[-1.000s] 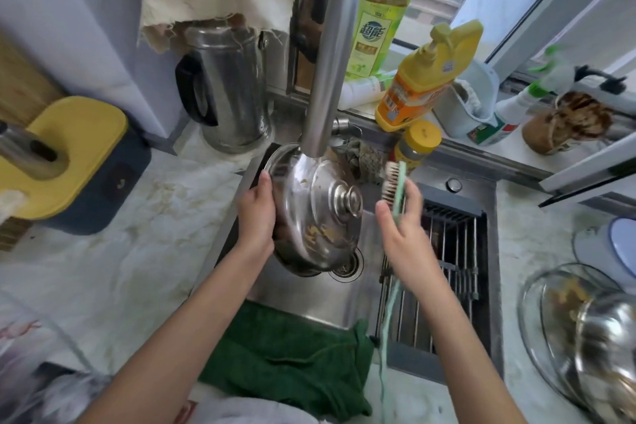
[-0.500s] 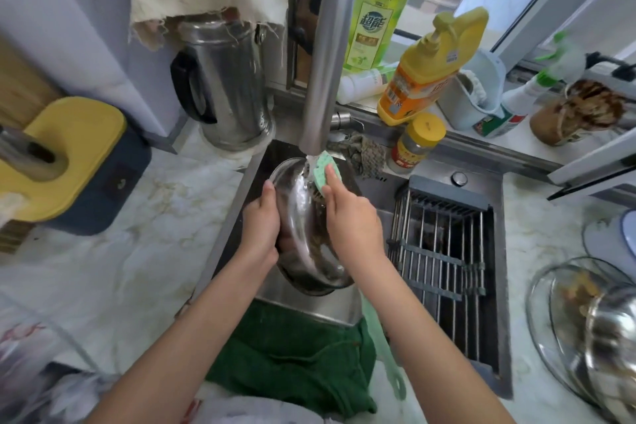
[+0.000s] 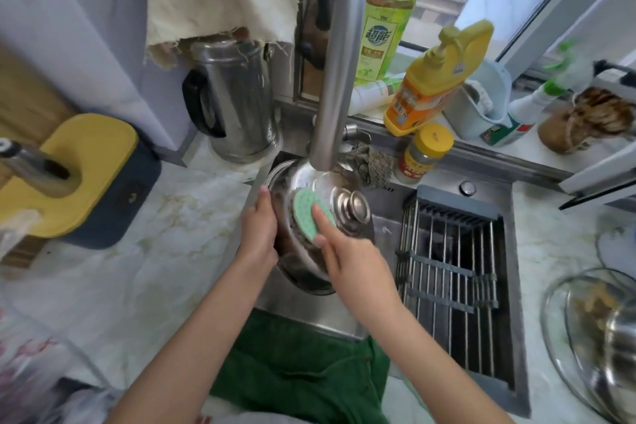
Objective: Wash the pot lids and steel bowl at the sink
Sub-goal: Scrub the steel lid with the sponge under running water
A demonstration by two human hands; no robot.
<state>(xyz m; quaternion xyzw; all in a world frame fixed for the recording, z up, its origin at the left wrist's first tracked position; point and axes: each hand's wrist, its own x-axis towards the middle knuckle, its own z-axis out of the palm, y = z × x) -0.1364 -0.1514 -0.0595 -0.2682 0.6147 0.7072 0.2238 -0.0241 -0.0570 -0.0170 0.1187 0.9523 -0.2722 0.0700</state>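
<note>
Status at this frame: lid (image 3: 300,180) was up on edge over the sink (image 3: 309,318), its knob side facing me, top rim right under the faucet (image 3: 339,79) at 12 o'clock.

Left hand (image 3: 258,234) gripped the rim at the lid's 9 o'clock, thumb on the front and fingers curled behind. It was only the clamp.

Right hand (image 3: 354,262) held the brush (image 3: 309,215): index finger laid straight along the back of the head, thumb at its lower edge, pressing it flat on the steel. I couldn't see the handle, it was hidden under the hand and forearm.

The relation that mattered: the brush head lay at 10 o'clock from the right hand, long axis running 11 to 5, and the knob (image 3: 351,208) sat just beside it at 3 o'clock, not quite touching. My read was that the next stroke had to curve round the knob or drop toward 6, where the lower face was covered by the hand.

Still to do, as I judged it: the glass lid (image 3: 564,317) and bowl (image 3: 619,354) sat on the counter at 4 o'clock from the sink, well apart from it and nearer the right hand.
</note>
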